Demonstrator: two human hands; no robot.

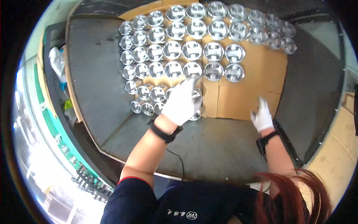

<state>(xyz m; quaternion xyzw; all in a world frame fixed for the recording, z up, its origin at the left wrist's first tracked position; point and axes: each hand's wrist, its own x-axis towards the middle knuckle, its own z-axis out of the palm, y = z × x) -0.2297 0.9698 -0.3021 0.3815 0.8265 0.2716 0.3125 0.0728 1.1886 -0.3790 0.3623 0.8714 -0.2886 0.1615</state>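
Starting at the far left, catching a crumpled white plastic bag (pixel 57 65) and, below, a bright yellow-green scrap (pixel 68 104). Scanning right, crossing a dark grey panel (pixel 99 67), and here meeting the silver engine pistons (pixel 192 49), shining in close rows across a brown cardboard sheet (pixel 257 74)! Following the two farthest rows well over to the right, seeing the next two stopping sooner and the nearest two running behind a glove. Spotting a black wristband (pixel 166 132), then the white-gloved left hand (pixel 182 101), hanging over those near rows with index finger stretching forward to a piston's near edge and thumb pointing right. Being unable to tell the grip there, or any contact, with the palm side hidden. Glimpsing a thin black cable (pixel 182 164) below. Pressing on, finding the white-gloved right hand (pixel 263 117) over the near right part of the cardboard, spreading wide with thumb apart from fingers, well apart from the pistons. Passing a second black band (pixel 266 142) and finishing at a black panel (pixel 313 74).
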